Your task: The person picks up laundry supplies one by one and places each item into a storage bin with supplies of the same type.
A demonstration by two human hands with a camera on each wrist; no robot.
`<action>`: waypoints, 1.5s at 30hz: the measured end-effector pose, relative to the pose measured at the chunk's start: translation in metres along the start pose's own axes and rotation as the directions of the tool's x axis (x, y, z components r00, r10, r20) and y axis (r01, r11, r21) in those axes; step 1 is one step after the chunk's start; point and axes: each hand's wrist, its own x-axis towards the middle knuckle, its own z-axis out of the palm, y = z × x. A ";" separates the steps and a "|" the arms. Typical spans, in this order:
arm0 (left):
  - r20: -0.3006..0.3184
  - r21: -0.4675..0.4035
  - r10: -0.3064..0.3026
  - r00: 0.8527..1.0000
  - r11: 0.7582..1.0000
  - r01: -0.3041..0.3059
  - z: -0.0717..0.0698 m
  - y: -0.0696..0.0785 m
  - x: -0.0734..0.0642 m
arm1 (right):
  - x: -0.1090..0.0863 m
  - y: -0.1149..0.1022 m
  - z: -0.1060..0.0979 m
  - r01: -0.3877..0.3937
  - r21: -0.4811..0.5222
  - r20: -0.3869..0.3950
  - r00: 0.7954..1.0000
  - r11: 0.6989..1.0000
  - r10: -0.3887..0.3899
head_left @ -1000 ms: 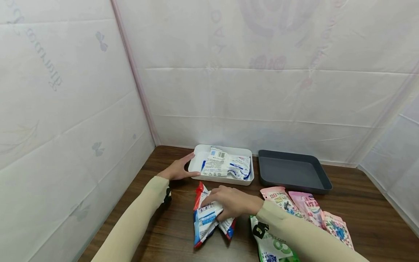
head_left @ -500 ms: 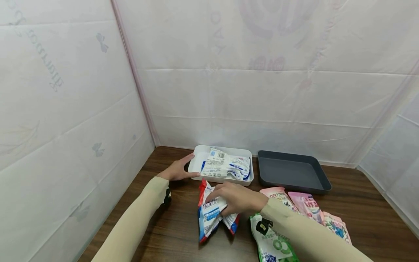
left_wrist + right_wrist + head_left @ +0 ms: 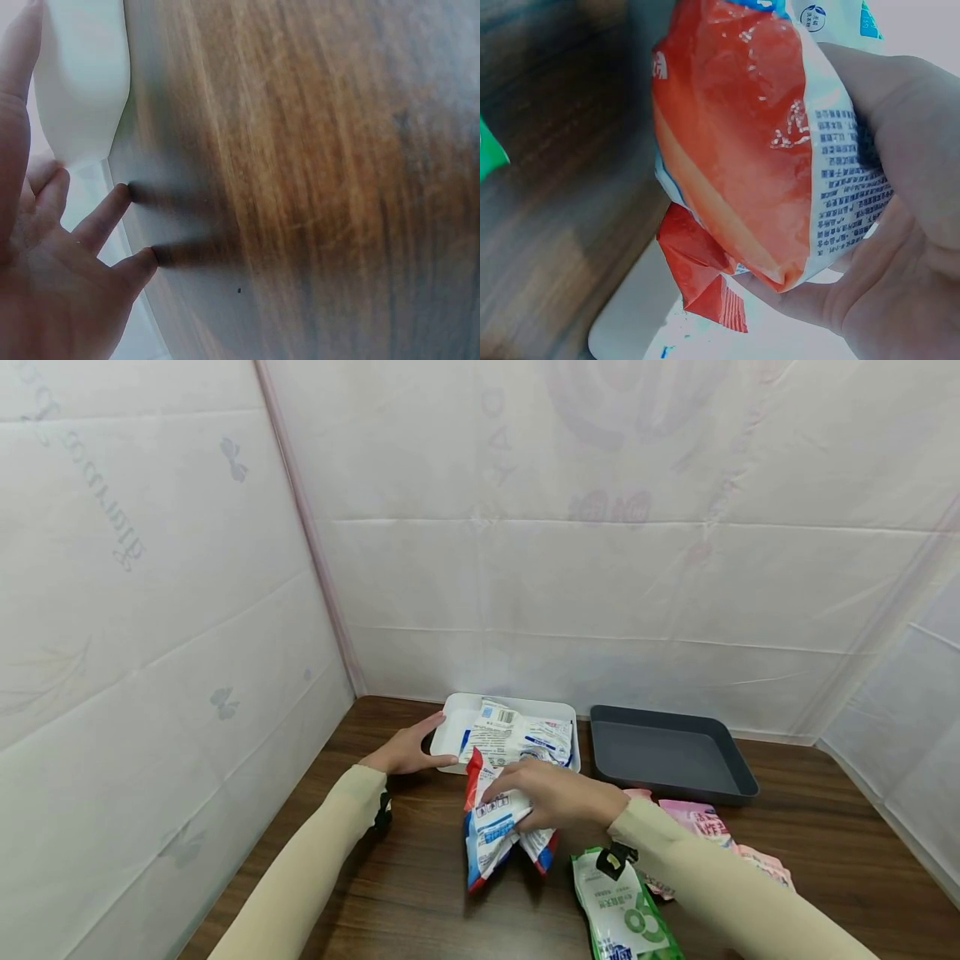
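Note:
My right hand (image 3: 558, 793) grips a red, white and blue plastic bag (image 3: 491, 827), printed with small text, by its upper part. In the right wrist view the bag's red and orange side (image 3: 735, 135) bulges beside the thumb and fingers. It hangs just in front of the white tray (image 3: 444, 745), overlapping its front rim in the head view. White and blue bags (image 3: 495, 731) lie inside that tray. At the tray's left end my left hand (image 3: 408, 750) is spread, with thumb and fingers at the rim. Its fingers (image 3: 105, 217) look straight in the left wrist view, fingertips down by the table.
A dark grey tray (image 3: 671, 752) stands to the right of the white one. Pink bags (image 3: 697, 818) lie in front of it, partly behind the right sleeve. A green and white bag (image 3: 622, 906) lies near the front. White sheeting (image 3: 600, 568) hangs behind the wooden table (image 3: 405, 877).
My right hand has lifted the red, white and blue bag and moved it forward and slightly right, towards the white tray. The left hand has stayed at the tray's left end.

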 end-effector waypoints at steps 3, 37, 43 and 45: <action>0.000 -0.004 -0.002 1.000 1.000 0.002 -0.001 0.000 0.001 | -0.001 0.001 -0.007 -0.002 -0.013 -0.015 1.000 1.000 0.002; 0.006 -0.012 -0.024 1.000 1.000 0.024 0.001 0.000 0.004 | 0.004 0.046 -0.042 -0.097 -0.050 -0.202 0.976 0.994 0.085; 0.000 -0.012 -0.025 1.000 1.000 0.025 0.001 -0.002 0.003 | 0.011 0.055 -0.042 -0.130 -0.071 -0.250 0.962 0.989 0.108; 0.000 -0.009 -0.022 1.000 1.000 0.022 0.001 -0.003 0.003 | 0.013 0.057 -0.042 -0.141 -0.069 -0.265 0.957 0.988 0.118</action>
